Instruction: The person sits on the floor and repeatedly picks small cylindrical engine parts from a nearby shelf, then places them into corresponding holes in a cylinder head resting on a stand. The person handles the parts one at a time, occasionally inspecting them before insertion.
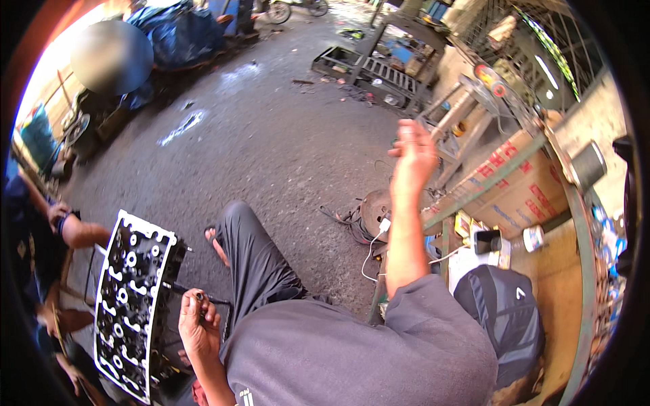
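My left hand (197, 329) is raised beside an engine cylinder head (161, 252), its fingers closed on a small dark round part (200, 296) at the fingertips; the part's exact kind is too small to tell. The cylinder head stands at the left, dark with bright machined edges and several round openings and pale ports. My right arm reaches forward to the right, the right hand (414, 157) in the air with fingers apart and no object visible in it. It is nearest to a wooden stand.
Another person's arm (84, 233) is at the cylinder head's far-left side. On my right are a green metal frame (582, 298), a cardboard box (521, 186), a dark backpack (504, 318) and a white cable (369, 260). A metal rack (393, 74) stands farther back.
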Action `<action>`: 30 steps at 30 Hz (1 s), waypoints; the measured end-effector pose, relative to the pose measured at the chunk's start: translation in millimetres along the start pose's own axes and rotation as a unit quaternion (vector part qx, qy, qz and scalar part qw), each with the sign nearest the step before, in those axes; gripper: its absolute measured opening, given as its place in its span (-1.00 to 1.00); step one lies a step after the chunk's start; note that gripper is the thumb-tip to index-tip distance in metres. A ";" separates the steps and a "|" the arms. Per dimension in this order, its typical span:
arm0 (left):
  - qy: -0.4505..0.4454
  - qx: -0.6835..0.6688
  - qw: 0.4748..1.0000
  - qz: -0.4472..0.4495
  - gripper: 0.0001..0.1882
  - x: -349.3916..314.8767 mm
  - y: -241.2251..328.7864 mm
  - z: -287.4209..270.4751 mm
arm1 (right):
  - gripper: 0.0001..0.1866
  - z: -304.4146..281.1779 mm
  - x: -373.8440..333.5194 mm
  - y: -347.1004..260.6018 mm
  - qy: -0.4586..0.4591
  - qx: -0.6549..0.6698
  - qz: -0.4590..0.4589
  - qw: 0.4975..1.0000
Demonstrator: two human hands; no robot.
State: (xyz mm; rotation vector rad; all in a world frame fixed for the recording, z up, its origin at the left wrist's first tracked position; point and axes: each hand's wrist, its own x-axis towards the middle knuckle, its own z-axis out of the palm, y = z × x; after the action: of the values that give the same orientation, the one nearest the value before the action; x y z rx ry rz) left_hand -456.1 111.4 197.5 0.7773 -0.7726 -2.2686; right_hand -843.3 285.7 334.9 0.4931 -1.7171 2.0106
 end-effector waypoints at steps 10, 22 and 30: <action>-0.091 -0.020 0.990 -0.101 -0.78 4.6 -4.6 18.5 | -0.77 -205.1 103.2 -66.4 0.306 -0.027 -0.143 0.941; -0.094 -0.021 0.989 -0.113 -0.84 -1.9 -9.8 26.1 | -0.63 -261.8 193.6 -80.5 0.228 -0.100 -0.001 0.969; -0.071 0.004 0.990 -0.119 -0.85 -2.7 -13.7 30.9 | -0.65 -270.4 205.4 -73.2 0.210 -0.093 0.020 0.973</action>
State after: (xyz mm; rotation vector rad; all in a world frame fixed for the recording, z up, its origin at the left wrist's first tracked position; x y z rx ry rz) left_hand -480.3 132.0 209.3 0.7524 -0.7909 -2.5580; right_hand -969.7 583.0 462.4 -0.0323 -1.6308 1.7942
